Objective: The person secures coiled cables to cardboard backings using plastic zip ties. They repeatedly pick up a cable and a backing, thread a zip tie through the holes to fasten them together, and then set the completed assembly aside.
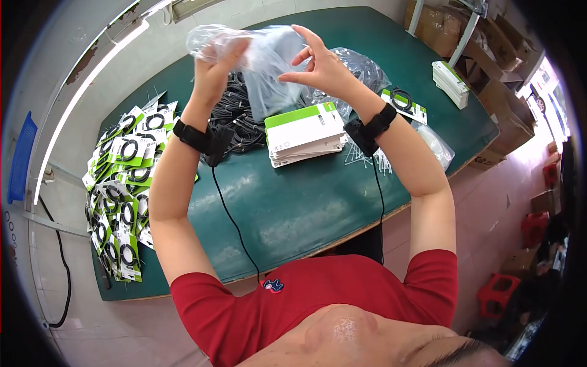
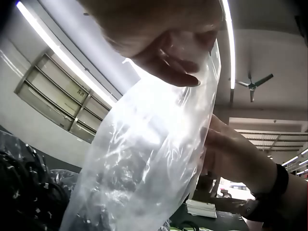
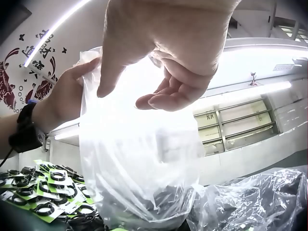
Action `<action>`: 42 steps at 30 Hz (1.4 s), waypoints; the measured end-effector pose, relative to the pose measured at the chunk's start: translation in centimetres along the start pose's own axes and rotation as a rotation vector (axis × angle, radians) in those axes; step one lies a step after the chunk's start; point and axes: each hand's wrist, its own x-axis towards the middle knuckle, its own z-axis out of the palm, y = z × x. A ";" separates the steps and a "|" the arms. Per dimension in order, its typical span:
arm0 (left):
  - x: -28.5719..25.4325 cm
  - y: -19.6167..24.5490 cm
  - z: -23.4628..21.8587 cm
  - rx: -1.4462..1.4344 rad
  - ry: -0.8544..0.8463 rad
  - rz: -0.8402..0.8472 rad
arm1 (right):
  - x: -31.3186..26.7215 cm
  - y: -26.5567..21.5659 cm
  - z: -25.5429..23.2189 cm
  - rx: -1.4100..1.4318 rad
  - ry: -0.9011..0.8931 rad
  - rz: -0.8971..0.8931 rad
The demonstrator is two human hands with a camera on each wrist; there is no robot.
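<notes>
A clear plastic bag (image 1: pixel 269 73) hangs raised over the back of the green table. My left hand (image 1: pixel 215 70) grips its upper left part, and the gathered film bulges above the fingers. At the bag's right side is my right hand (image 1: pixel 327 72), thumb and index finger spread well apart. The right wrist view shows the right thumb (image 3: pixel 111 72) straight and the other fingers loosely bent in front of the film. Below the bag lies a heap of black cables (image 1: pixel 235 122). Beside it stands a stack of white and green cards (image 1: pixel 306 131).
Carded cable coils (image 1: pixel 128 183) are heaped along the table's left side. Another crumpled clear bag (image 1: pixel 361 67) lies behind the right forearm. White cable ties (image 1: pixel 373 156) lie right of the card stack. A second card stack (image 1: pixel 450 84) stands at the far right.
</notes>
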 end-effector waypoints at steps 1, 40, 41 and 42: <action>-0.4 0.9 0.9 -0.001 -0.002 -0.005 | -0.2 -0.9 -0.8 -0.053 -0.078 -0.028; -22.5 -4.2 -11.4 0.555 0.101 -0.856 | -3.6 37.2 -27.0 0.756 0.733 0.754; -22.3 -4.7 -10.7 0.555 0.057 -0.828 | -4.1 36.8 -26.9 0.760 0.715 0.762; -22.1 -5.3 -10.1 0.556 0.067 -0.839 | -5.0 36.2 -26.9 0.690 0.667 0.790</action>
